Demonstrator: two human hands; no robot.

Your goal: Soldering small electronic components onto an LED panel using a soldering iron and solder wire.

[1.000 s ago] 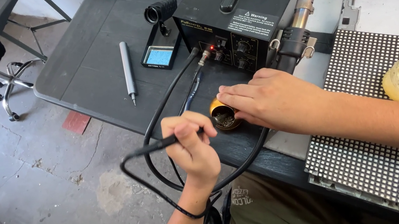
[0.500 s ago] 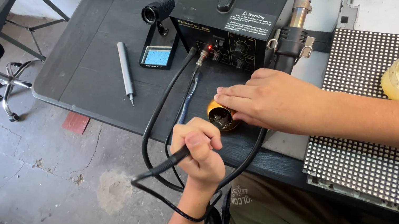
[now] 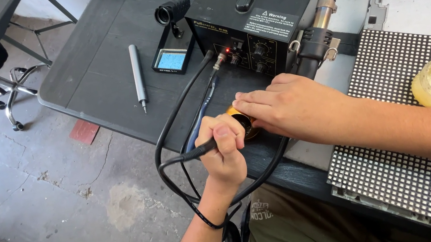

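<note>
The left hand is fisted around a black soldering iron handle, its long axis running left to right, tip end toward the small yellow tin just right of the fist; the right hand lies fingers-flat on that tin, steadying it on the near edge of the dark table.

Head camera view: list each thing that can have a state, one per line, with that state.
Left hand: closed round the black soldering iron handle.
Right hand: resting on the small round yellow tin.
Black soldering station box: cables plugged in.
Grey pen-shaped tool: lying flat, untouched.
</note>
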